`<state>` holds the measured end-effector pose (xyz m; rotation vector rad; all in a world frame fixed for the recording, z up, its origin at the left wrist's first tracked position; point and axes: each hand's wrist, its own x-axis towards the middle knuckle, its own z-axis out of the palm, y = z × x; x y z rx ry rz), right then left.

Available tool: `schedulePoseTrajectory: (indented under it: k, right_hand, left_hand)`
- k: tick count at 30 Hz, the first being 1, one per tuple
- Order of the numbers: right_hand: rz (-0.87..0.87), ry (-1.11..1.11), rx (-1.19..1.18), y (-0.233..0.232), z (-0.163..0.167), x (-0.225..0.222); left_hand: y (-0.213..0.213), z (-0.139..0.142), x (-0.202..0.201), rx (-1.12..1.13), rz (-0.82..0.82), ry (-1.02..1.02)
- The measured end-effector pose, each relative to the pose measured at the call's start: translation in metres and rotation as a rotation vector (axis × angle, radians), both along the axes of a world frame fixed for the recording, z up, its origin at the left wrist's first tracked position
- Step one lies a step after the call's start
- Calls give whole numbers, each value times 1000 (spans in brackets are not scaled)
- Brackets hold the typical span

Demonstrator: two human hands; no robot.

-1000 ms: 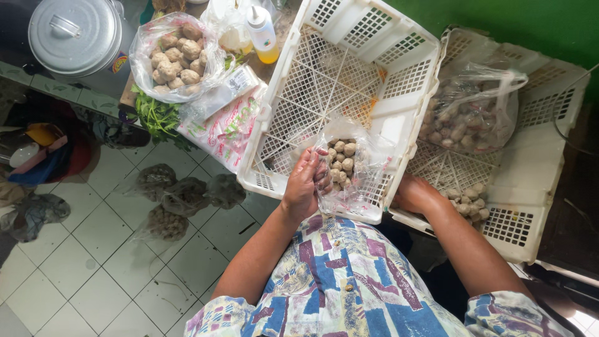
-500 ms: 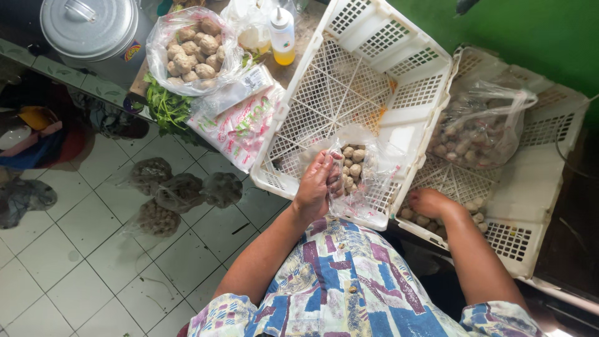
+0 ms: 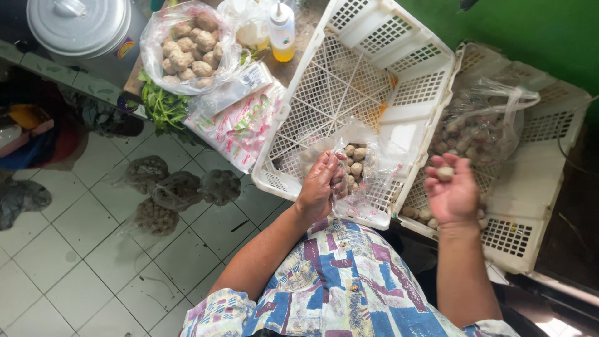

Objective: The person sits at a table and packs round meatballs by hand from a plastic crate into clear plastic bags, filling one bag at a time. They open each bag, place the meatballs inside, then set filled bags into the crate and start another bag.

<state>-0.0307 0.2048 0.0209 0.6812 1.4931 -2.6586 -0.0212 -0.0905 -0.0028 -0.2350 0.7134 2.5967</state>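
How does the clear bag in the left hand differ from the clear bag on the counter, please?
The bag in the left hand, a small clear bag, holds only a few meatballs and gapes open inside a white crate. The counter bag is larger and bulging full. Both hold pale round meatballs.

Two white crates (image 3: 374,75), three filled bags on the floor (image 3: 178,190), one pot lid (image 3: 75,25)
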Motion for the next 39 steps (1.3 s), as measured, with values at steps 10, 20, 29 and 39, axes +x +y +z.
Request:
schedulePoseTrajectory:
  k: [10, 20, 29, 39]
  right_hand:
    - [346, 267, 248, -47, 19, -11]
    - [423, -407, 1482, 133, 16, 4]
    - [933, -857, 1473, 117, -40, 16]
    - [1267, -337, 1457, 65, -54, 0]
  left_hand:
    - [-2, 4, 3, -25, -23, -46]
    - [-4, 11, 7, -53, -51, -13]
    - [3, 14, 5, -60, -14, -3]
    - [10, 23, 9, -124, 47, -15]
